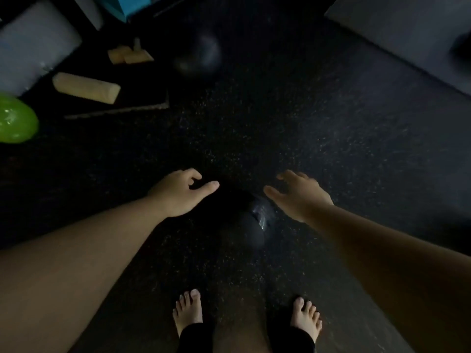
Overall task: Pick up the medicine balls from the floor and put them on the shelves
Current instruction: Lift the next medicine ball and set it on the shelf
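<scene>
I observe my left hand (178, 193) and right hand (300, 194) both spread and holding nothing, either side of a dark medicine ball (251, 220) on the speckled floor (331, 136). Its pale marking is unreadable. A second dark ball (201, 54) lies well apart.

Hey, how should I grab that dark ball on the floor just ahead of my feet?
Take the dark ball by its two opposite sides, coming down from above: left hand on its left flank, right hand on its right. It looks round and smooth with no handle showing, so a one-hand pinch would likely slip; curl the fingers low under the curve.
</scene>
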